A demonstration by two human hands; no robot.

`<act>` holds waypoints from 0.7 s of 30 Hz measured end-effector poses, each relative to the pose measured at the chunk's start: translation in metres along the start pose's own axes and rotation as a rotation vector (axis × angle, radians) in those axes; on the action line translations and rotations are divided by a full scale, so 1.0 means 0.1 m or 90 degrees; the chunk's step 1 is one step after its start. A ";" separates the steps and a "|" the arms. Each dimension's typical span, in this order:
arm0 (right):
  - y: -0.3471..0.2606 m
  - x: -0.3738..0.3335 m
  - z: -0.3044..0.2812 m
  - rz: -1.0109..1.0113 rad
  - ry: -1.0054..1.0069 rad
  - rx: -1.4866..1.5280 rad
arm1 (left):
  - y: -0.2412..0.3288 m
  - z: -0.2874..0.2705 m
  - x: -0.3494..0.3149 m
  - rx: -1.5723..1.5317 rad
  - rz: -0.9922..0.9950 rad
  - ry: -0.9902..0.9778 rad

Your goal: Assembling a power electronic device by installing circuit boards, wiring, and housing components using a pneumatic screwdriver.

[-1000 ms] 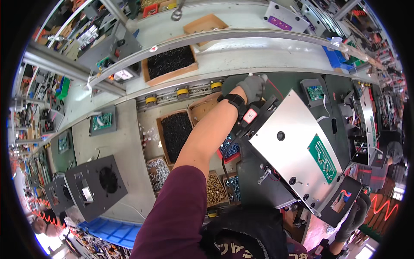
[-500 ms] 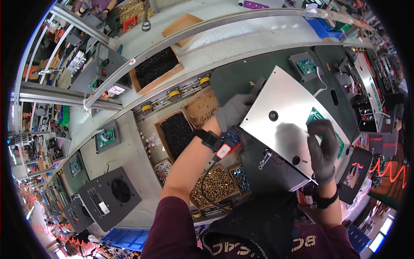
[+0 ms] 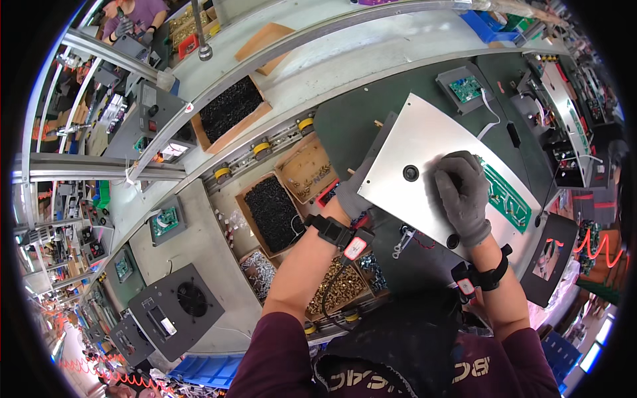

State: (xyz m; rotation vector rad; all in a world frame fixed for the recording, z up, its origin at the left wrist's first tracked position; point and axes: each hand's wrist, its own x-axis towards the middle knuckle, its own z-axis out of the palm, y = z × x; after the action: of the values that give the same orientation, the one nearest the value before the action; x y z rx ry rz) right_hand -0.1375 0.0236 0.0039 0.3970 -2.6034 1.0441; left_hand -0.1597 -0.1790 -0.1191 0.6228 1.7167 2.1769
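A shiny flat metal panel (image 3: 405, 142) lies tilted in front of me, with a black round grommet (image 3: 411, 173) and a second black round part near its lower edge. On its right part sits a green circuit board (image 3: 507, 199). My gloved left hand (image 3: 355, 194) is at the panel's left edge, its fingers hidden beneath it. Over the middle of the panel is my gloved right hand (image 3: 461, 196), fingers curled together beside the circuit board; what they hold, if anything, is hidden. Below the panel's lower edge a small metal part (image 3: 402, 243) with thin wires shows.
Left of the panel stand cardboard trays of black screws (image 3: 269, 205) and brass fasteners (image 3: 338, 285). A grey box with a board (image 3: 464, 89) lies beyond the panel. A black fan panel (image 3: 176, 308) rests at left. A metal rail (image 3: 292, 53) crosses above; another person (image 3: 136, 23) works far left.
My right hand has moved left and up from the circuit board to the bare metal, uncovering more of the board. My left hand has slid down along the panel's left edge.
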 end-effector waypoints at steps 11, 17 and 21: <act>-0.07 -0.01 0.02 -0.076 -0.134 -0.081 | 0.02 0.12 0.18 -0.242 -0.066 -0.025; -0.07 0.00 0.04 -0.078 -0.141 -0.093 | 0.07 0.00 0.14 -0.162 -0.076 -0.082; -0.06 0.01 0.05 -0.083 -0.145 -0.102 | 0.06 0.09 0.16 -0.197 -0.061 -0.044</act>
State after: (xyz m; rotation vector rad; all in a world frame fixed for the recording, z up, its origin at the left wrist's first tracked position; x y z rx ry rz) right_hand -0.1372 0.0157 0.0045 0.6717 -2.7904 0.7809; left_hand -0.1684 -0.1654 -0.1093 0.5158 1.3084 2.2599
